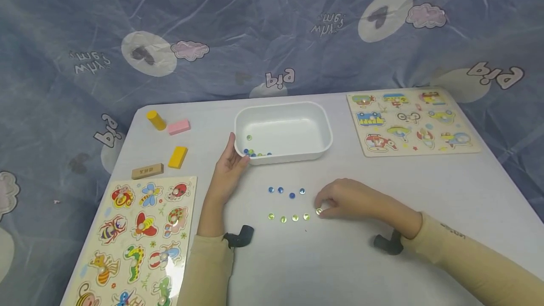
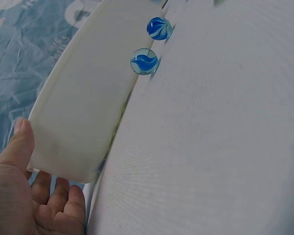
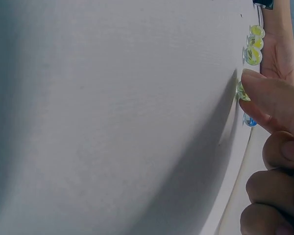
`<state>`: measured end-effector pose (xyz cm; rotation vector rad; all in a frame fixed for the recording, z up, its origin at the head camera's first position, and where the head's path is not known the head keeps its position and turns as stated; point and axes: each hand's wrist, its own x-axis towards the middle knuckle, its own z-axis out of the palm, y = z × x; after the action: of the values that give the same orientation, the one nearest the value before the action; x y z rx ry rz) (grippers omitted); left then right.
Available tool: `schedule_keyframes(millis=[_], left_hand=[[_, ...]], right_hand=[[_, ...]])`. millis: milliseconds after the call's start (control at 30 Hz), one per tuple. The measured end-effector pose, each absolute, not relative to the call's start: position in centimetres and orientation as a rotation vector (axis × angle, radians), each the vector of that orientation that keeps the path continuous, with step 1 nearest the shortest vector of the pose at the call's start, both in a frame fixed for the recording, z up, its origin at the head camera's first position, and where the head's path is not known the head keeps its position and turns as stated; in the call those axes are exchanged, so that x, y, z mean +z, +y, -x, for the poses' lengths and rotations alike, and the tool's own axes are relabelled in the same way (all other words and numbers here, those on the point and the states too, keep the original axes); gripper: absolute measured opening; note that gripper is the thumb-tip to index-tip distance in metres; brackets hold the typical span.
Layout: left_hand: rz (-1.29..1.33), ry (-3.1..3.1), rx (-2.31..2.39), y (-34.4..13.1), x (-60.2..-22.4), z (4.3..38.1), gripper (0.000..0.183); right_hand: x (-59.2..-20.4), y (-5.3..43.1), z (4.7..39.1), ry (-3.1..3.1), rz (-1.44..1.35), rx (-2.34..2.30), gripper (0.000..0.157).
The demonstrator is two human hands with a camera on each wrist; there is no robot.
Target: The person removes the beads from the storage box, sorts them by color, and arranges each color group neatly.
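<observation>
My left hand (image 1: 227, 174) grips the left end of a white plastic tub (image 1: 293, 133), its thumb at the near rim; in the left wrist view the fingers curl at the tub's end. Several blue and yellow-green marbles (image 1: 249, 138) lie in the tub's left part. Between thumb and forefinger, my right hand (image 1: 350, 199) pinches a yellow-green marble (image 3: 242, 91) close to the tabletop. That marble is at the right end of a row of yellow-green marbles (image 1: 295, 218). Behind them runs a looser row of blue marbles (image 1: 292, 196), one set slightly nearer me.
An insect peg puzzle board (image 1: 161, 223) lies at the left, and a vehicle puzzle board (image 1: 408, 124) at the back right. Beyond the insect board are a yellow cylinder (image 1: 156, 120), a pink block (image 1: 179, 127), a yellow block (image 1: 178, 157) and a wooden block (image 1: 147, 171). A patterned blue cloth (image 1: 238, 22) hangs behind.
</observation>
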<state>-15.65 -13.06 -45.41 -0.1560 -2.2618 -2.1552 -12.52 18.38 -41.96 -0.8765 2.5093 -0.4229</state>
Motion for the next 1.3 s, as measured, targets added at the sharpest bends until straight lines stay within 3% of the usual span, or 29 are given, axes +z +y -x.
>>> schedule_keyframes(millis=[367, 667, 967, 1300], left_hand=[[0.187, -2.218, -2.177, -13.2, -46.0, 15.8, 0.075], [0.195, -2.2, -2.199, -13.2, -46.0, 15.9, 0.075], [0.192, -2.202, -2.199, -13.2, -45.8, 15.8, 0.075], [0.193, -2.221, -2.208, -13.3, -45.8, 15.8, 0.077]], right_hand=[[-41.7, 18.6, 12.7, 2.534, 0.881, -0.407, 0.021], [-38.9, 18.4, 14.1, 2.604, 0.918, -0.443, 0.02], [-36.2, 16.8, 17.6, 2.712, 0.98, -0.559, 0.019], [-36.1, 13.2, 22.7, 2.709, 1.025, -0.538, 0.023]])
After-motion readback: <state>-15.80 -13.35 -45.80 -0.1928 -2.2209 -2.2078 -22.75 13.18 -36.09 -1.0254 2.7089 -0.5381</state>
